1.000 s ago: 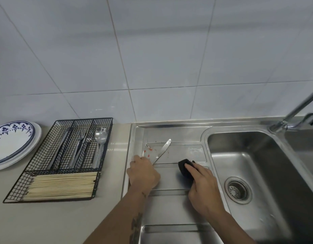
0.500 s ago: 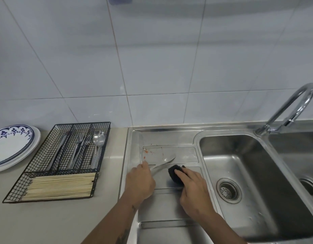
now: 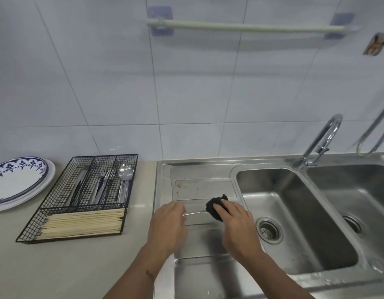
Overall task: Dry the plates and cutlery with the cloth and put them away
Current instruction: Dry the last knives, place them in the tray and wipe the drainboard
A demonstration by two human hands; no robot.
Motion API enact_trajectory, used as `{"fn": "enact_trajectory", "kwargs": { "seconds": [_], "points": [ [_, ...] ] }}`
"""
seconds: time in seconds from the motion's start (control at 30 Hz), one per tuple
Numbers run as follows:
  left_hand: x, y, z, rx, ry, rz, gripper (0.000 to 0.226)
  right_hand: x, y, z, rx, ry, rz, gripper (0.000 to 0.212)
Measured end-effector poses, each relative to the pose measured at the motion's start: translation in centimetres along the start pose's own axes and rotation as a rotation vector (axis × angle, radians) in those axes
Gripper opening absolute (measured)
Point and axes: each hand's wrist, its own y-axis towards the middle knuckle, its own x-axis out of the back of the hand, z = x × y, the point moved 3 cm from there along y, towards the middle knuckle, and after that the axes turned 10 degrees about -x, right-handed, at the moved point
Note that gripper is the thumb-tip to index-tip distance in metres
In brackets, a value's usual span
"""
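Over the steel draining board [image 3: 199,188], the left hand [image 3: 168,225] pinches a table knife [image 3: 194,213] by its hidden handle, its blade tip buried in the dark cloth [image 3: 214,207] bunched in the right hand [image 3: 236,227].

Knife [image 3: 194,213]: metal, lying flat across the draining board, one end under a dark cloth [image 3: 216,208] bunched over it. Plates [image 3: 18,182]: white, blue-patterned rim, stacked on the bench at far left. Cutlery [image 3: 104,186]: sorted in a black wire tray.
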Motion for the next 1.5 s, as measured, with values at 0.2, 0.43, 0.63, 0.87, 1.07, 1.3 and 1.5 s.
{"fn": "enact_trajectory", "kwargs": {
  "seconds": [0.2,0.43,0.63,0.87,1.07,1.3,1.5],
  "points": [
    [1.1,-0.7,-0.4,-0.101,-0.051,-0.063,0.004,1.1,-1.2,2.7,0.106,-0.022,-0.028,0.083],
    [1.9,-0.9,0.7,-0.007,-0.123,0.012,0.013,2.2,-0.7,-1.6,-0.171,0.010,-0.132,0.076],
    [2.9,0.2,1.1,0.123,-0.323,0.144,0.025,3.7,-0.3,2.4,-0.044,0.012,-0.278,0.073],
    [3.3,-0.5,2.4,0.153,-0.276,0.104,0.029,0.8,-1.1,4.1,0.011,-0.074,-0.142,0.075],
    [1.6,-1.1,3.3,0.097,-0.361,0.176,0.021,1.1,-1.5,5.6,0.152,-0.138,-0.116,0.074],
    [-0.1,-1.6,3.3,0.120,-0.434,0.288,0.020,1.4,-1.1,2.9,-0.009,-0.158,-0.057,0.078],
    [-0.5,-1.6,1.8,0.064,-0.502,0.179,0.022,1.2,-1.9,4.0,0.051,-0.086,-0.105,0.075]
  ]
}}
